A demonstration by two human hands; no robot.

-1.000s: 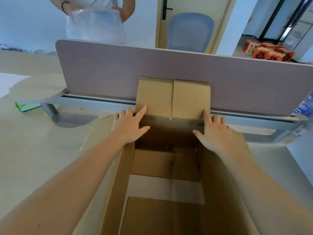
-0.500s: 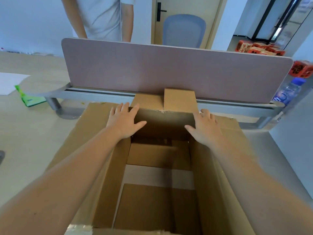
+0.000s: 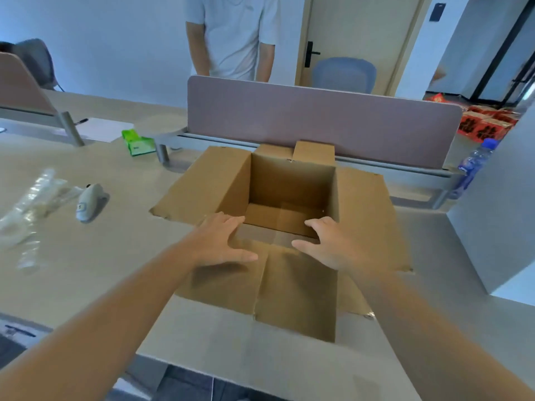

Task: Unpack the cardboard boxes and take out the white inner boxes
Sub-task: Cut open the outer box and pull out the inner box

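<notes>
The left hand (image 3: 223, 241) and right hand (image 3: 333, 244) lie flat on the near flap of the cardboard box (image 3: 289, 198), each grip spread and holding nothing — probably pressing that flap down so the opening stays clear. The box sits upright mid-tabletop (image 3: 86, 256), mouth up, long axis running away toward the divider (image 3: 318, 117) — no white inner box shows inside.
</notes>
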